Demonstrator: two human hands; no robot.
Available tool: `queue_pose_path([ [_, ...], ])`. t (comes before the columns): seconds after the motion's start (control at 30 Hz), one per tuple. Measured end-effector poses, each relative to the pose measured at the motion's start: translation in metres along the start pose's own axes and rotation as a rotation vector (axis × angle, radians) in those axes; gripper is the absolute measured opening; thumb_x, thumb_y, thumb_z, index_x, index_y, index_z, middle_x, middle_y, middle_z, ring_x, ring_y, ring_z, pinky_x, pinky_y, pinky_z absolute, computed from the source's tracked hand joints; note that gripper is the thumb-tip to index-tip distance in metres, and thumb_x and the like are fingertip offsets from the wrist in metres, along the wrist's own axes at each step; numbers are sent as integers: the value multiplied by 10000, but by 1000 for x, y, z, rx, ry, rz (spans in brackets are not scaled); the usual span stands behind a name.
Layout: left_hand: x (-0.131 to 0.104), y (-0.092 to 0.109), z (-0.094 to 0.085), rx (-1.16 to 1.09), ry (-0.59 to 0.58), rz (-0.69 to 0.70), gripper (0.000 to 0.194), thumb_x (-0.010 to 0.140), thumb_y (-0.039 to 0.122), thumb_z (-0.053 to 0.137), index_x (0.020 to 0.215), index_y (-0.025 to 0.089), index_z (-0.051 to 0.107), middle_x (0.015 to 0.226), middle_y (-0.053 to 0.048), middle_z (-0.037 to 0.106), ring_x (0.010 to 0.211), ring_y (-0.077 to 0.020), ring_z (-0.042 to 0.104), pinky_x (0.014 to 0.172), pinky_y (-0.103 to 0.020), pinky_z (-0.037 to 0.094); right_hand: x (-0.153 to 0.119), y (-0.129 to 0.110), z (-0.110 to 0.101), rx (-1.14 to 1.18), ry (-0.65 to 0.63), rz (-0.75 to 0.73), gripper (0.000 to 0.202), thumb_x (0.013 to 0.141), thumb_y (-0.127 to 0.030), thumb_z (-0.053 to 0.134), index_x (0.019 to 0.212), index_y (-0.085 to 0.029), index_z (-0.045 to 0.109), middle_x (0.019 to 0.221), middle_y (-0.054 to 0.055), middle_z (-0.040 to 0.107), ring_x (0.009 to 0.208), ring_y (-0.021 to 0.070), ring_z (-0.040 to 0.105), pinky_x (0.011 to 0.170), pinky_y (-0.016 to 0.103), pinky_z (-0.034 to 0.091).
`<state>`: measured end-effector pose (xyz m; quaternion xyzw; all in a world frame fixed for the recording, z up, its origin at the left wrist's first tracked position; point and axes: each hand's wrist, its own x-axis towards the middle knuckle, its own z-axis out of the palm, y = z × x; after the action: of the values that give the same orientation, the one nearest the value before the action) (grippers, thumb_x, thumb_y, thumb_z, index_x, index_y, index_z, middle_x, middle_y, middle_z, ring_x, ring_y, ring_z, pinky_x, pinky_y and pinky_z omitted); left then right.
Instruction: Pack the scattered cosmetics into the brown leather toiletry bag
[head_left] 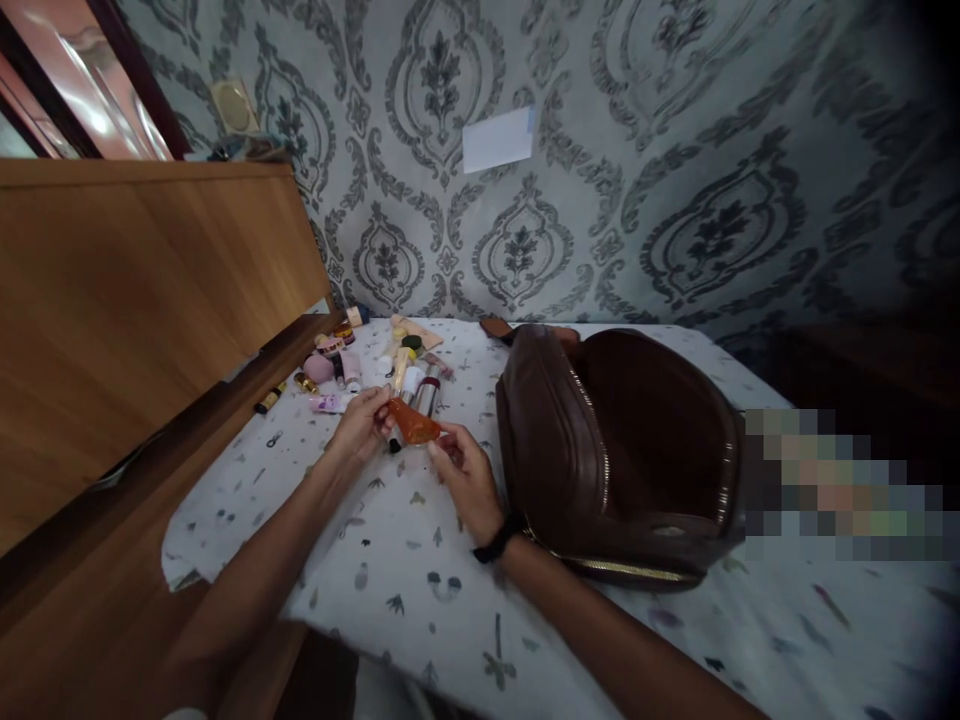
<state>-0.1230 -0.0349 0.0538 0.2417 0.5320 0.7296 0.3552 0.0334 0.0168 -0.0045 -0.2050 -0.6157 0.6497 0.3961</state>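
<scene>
Fingertips of your left hand [365, 415] and right hand [466, 470] hold the orange item [415, 424] between them, each grip pinched narrow on one end. You have it above the patterned cloth [420, 540], in front of the small bottles and tubes, with the open brown bag [622, 450] beside your right hand.

A pale grey wall [585, 240] with darker damask medallions spans 10 to 2 o'clock, a blank white sheet [498, 141] on it at 12. At 9 o'clock stands a tall wooden panel [150, 270]; beyond it, at 10, a glossy pinkish-red surface [94, 75] in a dark frame catches bright glare. White cloth [420, 610] with small leafy prints spreads across 6 o'clock. The light is dim, sinking into deep shadow at 3.
</scene>
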Motion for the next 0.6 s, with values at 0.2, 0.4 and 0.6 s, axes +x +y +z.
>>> queue_pose_path([
  [0.2,-2,-4,2,-40,-15,-82,497,649,432,847,594,179,422,434,98,387,333,-28,373,301,-133,212,0,-6,3,137,-65,43,360,797,-523,650,935,-201,569,782,12,635,655,147,607,505,235,451],
  [0.4,-1,-8,1,-45,-13,-102,471,691,438,821,626,179,433,443,102,384,336,-26,376,309,-127,217,0,-9,2,129,-56,42,380,796,-547,660,924,-202,564,760,13,660,655,154,630,532,250,474],
  [0.6,0,-11,-1,-26,-42,-87,464,686,453,810,620,178,442,446,90,399,349,-43,394,322,-146,233,0,-7,1,136,-55,40,370,792,-516,674,953,-204,559,793,10,655,684,153,640,529,243,474],
])
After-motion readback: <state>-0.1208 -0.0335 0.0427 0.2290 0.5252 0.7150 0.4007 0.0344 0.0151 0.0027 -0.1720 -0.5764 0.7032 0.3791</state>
